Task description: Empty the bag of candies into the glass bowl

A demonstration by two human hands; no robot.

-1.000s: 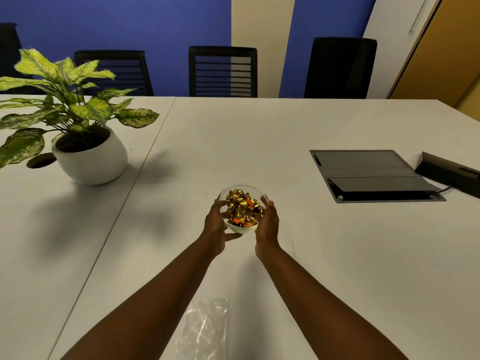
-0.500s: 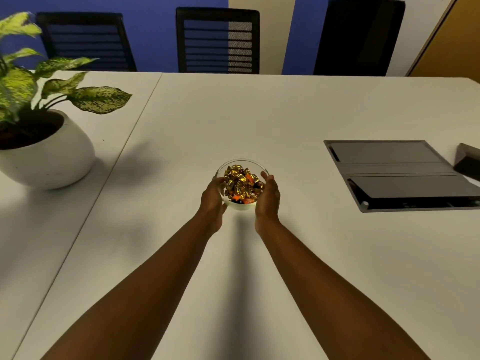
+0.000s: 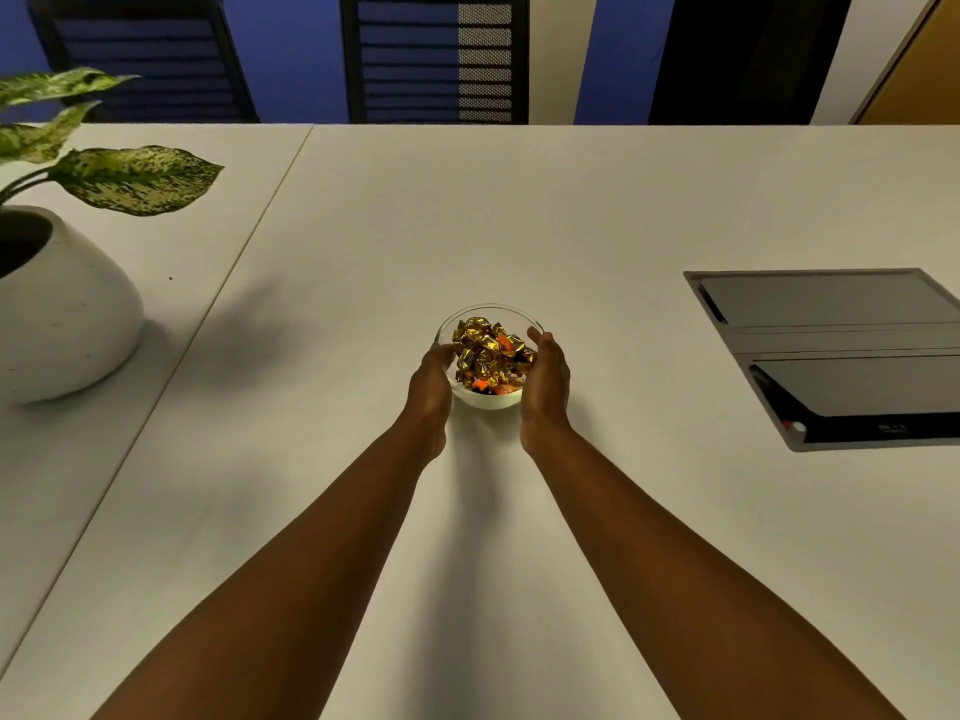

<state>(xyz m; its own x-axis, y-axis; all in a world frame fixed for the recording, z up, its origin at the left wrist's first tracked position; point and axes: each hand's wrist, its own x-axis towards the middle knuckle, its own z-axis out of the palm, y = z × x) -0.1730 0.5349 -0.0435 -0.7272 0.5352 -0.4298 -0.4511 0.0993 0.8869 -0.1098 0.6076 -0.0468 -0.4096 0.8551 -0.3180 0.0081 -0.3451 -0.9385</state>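
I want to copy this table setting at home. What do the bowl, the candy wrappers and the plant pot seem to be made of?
Bowl: clear glass, since the rim is see-through. Candy wrappers: crinkled metallic foil, mostly gold and some orange, glinting at the creases. Plant pot: probably matte white ceramic, smooth and faintly speckled, though it could be plastic.

Glass bowl (image 3: 491, 402) farther forward, down.

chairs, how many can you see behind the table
3, all beyond the table's far edge: chair at left, chair in the middle, solid dark chair at right. More may sit outside the frame.
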